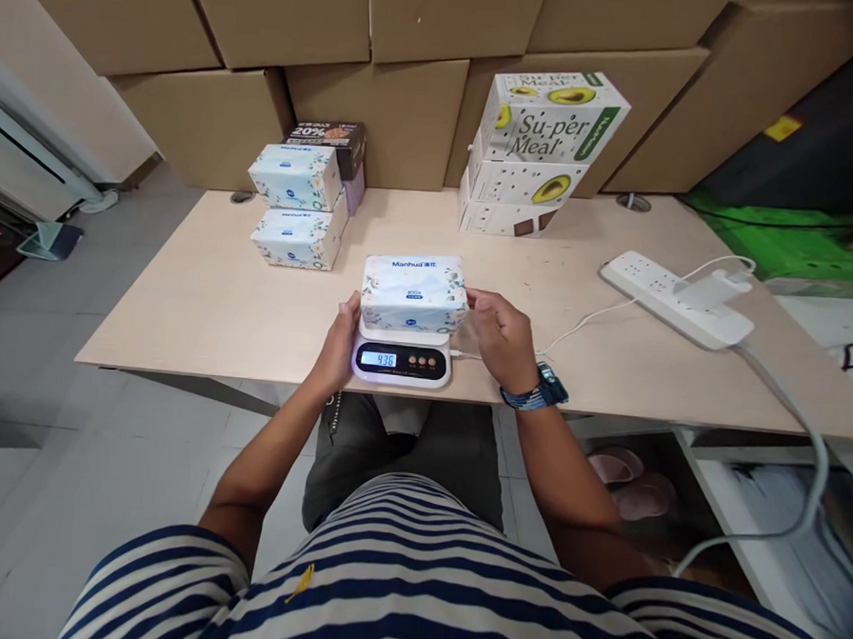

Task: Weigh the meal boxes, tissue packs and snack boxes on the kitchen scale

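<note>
A white tissue pack (414,292) printed with leaves and blue lettering lies on a small white kitchen scale (401,361) at the table's near edge. The scale's lit display reads 436. My left hand (338,342) presses against the pack's left end, thumb up along its side. My right hand (501,338) meets the right end with curled fingers, so the pack is held between both hands. A dark watch with a blue strap (541,390) is on my right wrist.
Two more tissue packs (300,208) are stacked at the back left beside a dark box (336,143). Stacked avocado-print "Su-per Meal" boxes (542,154) stand at the back centre-right. A white power strip (674,299) with cables lies to the right. Cardboard cartons (413,33) wall the rear.
</note>
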Action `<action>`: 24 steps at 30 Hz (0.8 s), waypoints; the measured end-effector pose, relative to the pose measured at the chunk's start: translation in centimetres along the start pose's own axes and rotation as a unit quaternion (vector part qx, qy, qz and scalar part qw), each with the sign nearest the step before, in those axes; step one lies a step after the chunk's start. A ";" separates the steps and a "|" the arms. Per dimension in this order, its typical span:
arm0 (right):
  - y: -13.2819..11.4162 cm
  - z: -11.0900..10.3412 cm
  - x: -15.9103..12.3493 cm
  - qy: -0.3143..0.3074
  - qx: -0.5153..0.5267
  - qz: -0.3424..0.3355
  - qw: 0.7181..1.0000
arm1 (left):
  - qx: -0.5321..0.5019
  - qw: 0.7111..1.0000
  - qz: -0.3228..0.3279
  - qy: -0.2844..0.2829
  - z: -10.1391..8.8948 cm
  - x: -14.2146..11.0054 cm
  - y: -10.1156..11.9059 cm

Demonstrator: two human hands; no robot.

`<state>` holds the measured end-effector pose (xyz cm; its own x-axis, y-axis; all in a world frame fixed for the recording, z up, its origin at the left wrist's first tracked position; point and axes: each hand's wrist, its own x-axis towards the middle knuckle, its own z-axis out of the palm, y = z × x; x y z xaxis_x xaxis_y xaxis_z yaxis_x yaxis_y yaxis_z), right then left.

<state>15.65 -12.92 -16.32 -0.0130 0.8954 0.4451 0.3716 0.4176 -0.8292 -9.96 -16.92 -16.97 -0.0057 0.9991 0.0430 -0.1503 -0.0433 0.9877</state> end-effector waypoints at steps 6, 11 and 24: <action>-0.2 0.3 -0.4 -0.017 -0.055 -0.010 0.998 | -0.010 0.999 0.036 -0.034 0.6 -0.7 0.1; -0.2 0.5 -0.7 -0.032 -0.059 -0.011 0.998 | 0.010 0.999 0.041 -0.025 0.4 -0.6 -0.4; 0.8 1.2 -1.5 -0.020 -0.011 0.004 1.000 | -0.074 0.996 0.047 -0.016 0.7 -0.2 -0.8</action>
<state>14.84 -13.72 -18.02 -0.0471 0.9047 0.4235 0.3922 0.4067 -0.8251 -9.10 -17.11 -17.67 0.0045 0.9899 0.1413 -0.2938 -0.1338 0.9464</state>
